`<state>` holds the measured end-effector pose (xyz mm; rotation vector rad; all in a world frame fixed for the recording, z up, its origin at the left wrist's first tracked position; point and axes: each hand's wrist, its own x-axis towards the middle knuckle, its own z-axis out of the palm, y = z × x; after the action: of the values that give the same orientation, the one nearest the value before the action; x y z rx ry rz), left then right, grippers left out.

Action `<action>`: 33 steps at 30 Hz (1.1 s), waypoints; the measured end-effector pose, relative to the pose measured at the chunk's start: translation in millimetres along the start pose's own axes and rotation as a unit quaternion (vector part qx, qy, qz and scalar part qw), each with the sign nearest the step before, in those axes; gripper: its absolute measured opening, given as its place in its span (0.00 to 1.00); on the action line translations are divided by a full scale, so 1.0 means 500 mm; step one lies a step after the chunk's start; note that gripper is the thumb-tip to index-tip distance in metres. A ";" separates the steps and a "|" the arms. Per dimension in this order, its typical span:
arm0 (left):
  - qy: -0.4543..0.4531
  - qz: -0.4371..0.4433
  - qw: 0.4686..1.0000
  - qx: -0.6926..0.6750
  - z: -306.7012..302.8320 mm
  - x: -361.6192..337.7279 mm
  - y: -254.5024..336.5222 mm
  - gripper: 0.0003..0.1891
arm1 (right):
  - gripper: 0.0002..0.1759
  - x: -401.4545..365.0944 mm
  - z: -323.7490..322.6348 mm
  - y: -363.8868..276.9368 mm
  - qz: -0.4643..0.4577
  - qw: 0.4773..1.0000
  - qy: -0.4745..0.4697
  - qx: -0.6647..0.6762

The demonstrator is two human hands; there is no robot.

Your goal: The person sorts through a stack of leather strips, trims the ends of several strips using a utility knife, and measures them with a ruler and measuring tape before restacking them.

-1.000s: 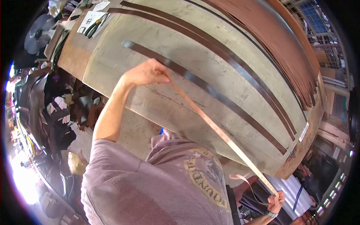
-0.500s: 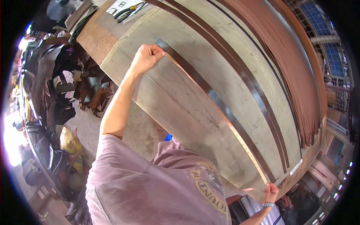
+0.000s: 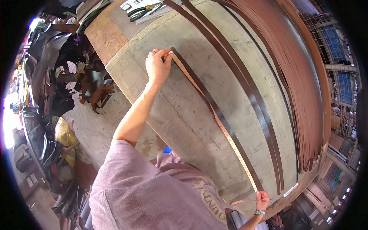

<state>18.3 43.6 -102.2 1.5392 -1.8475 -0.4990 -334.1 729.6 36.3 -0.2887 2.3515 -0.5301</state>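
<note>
My left hand [image 3: 159, 66] pinches the far end of a pale measuring tape [image 3: 234, 145] between thumb and fingers. Right beside those fingertips is the end of a dark brown leather strap [image 3: 218, 104]. Tape and strap run side by side across the worktable [image 3: 180, 134], the tape along the strap's near edge and twisted partway. At the lower right, my right hand [image 3: 262, 199], with a metal watch on the wrist, is closed on the tape near the strap's other end. A loose tail of tape curls out left of this hand.
Two more dark straps [image 3: 245, 80] lie farther across the table. Beyond them is a thick bundle of brown leather strips [image 3: 291, 76]. Pliers [image 3: 140, 13] rest at the top of the table. Dark leather scraps [image 3: 94, 82] hang and heap at the left.
The strap's far end now shows narrower and right at my left fingertips. My left hand has turned and opened its outer fingers slightly. The whole view has shifted a little.
</note>
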 end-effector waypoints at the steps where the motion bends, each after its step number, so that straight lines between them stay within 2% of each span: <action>1: 0.001 -0.001 1.000 0.000 -0.001 -0.001 0.001 0.07 | 0.08 -0.001 0.001 -0.008 0.002 1.000 -0.007 0.011; 4: 0.024 0.017 1.000 0.005 0.003 0.005 -0.020 0.07 | 0.07 0.006 -0.013 0.046 -0.047 0.999 -0.007 0.004; 5: 0.025 0.032 0.999 0.001 0.007 0.006 -0.031 0.06 | 0.06 0.015 -0.016 0.076 -0.043 0.999 0.012 -0.026; 6: 0.004 0.026 0.998 0.056 -0.004 0.015 -0.029 0.07 | 0.06 0.017 -0.022 0.075 -0.065 0.995 -0.007 -0.077; 7: 0.027 0.120 0.988 0.091 -0.018 0.024 -0.039 0.08 | 0.06 0.004 -0.009 0.031 -0.172 0.984 -0.036 -0.017; 8: -0.080 0.081 0.977 0.180 -0.027 0.037 -0.036 0.12 | 0.06 -0.010 -0.011 0.027 -0.101 0.992 -0.063 0.042; 9: -0.172 0.117 0.947 0.242 -0.032 0.054 -0.032 0.15 | 0.12 -0.016 -0.016 0.045 -0.061 0.997 -0.049 0.017; 10: -0.188 0.047 0.966 0.170 -0.023 0.073 -0.049 0.17 | 0.09 -0.031 -0.025 0.044 -0.099 0.993 -0.053 0.048; 11: -0.192 -0.025 0.976 0.098 -0.014 0.090 -0.064 0.19 | 0.07 -0.038 -0.050 0.044 -0.134 0.987 -0.046 -0.075; 12: -0.223 -0.003 0.971 0.084 -0.002 0.134 -0.134 0.20 | 0.11 -0.049 -0.065 0.110 -0.052 0.997 -0.041 -0.027; 13: -0.246 0.006 0.968 0.039 0.041 0.198 -0.253 0.21 | 0.11 -0.075 -0.077 0.103 0.046 0.999 -0.013 -0.011; 14: -0.278 0.003 0.961 -0.002 0.044 0.232 -0.290 0.22 | 0.12 -0.093 -0.090 0.113 0.082 0.996 0.022 -0.023; 15: -0.283 -0.066 0.957 -0.015 0.060 0.267 -0.317 0.22 | 0.13 -0.108 -0.108 0.135 0.115 0.992 0.038 -0.023; 17: -0.283 -0.030 0.958 0.009 0.050 0.265 -0.284 0.21 | 0.14 -0.115 -0.128 0.277 0.108 0.990 0.084 0.033; 18: -0.289 -0.062 0.955 0.020 0.030 0.266 -0.258 0.20 | 0.15 -0.111 -0.133 0.337 0.097 0.988 0.104 0.061; 19: -0.300 -0.094 0.949 0.029 0.030 0.263 -0.234 0.19 | 0.15 -0.117 -0.142 0.337 0.125 0.981 0.114 0.096; 22: -0.306 -0.143 0.941 0.028 0.024 0.271 -0.214 0.15 | 0.15 -0.072 -0.169 0.484 0.132 0.976 0.142 0.096; 23: -0.348 -0.143 0.927 0.008 0.021 0.280 -0.206 0.13 | 0.14 -0.049 -0.177 0.525 0.164 0.975 0.146 0.021; 24: -0.390 -0.143 0.910 -0.008 0.013 0.287 -0.193 0.12 | 0.14 -0.036 -0.179 0.553 0.165 0.974 0.156 0.020; 26: -0.395 -0.179 0.900 -0.048 -0.001 0.281 -0.159 0.12 | 0.13 -0.007 -0.190 0.576 0.163 0.971 0.175 0.013; 29: -0.391 -0.211 0.893 -0.066 -0.002 0.263 -0.124 0.12 | 0.12 0.032 -0.191 0.608 0.187 0.949 0.241 -0.077; 33: -0.425 -0.234 0.872 -0.065 -0.008 0.251 -0.075 0.10 | 0.15 0.087 -0.185 0.712 0.231 0.951 0.204 -0.030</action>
<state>38.2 -85.4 -93.0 1.8312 -1.9354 -1.7207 -450.0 1059.1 -86.8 0.3787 2.7147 -0.3065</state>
